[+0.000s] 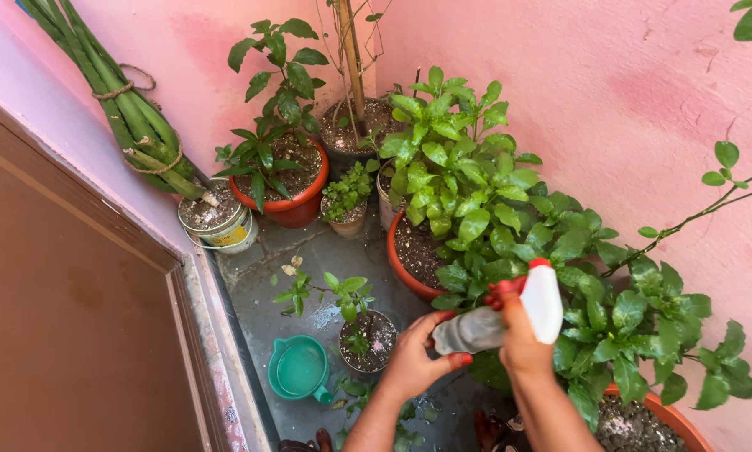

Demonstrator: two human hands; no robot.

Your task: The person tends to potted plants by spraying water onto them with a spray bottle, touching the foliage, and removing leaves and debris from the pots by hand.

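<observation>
Gripping spray bottle (510, 316) lower centre: right hand (518, 339) closed around head, left hand (414, 360) cupping base, beside small pot (368, 339).

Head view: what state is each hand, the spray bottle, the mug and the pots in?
spray bottle: lifted, tilted, held by both hands
right hand: gripping the bottle's head
left hand: gripping the bottle's body
green mug: upright on the floor
small pot: upright, soil-filled, planted
orange pot: upright, planted
</observation>
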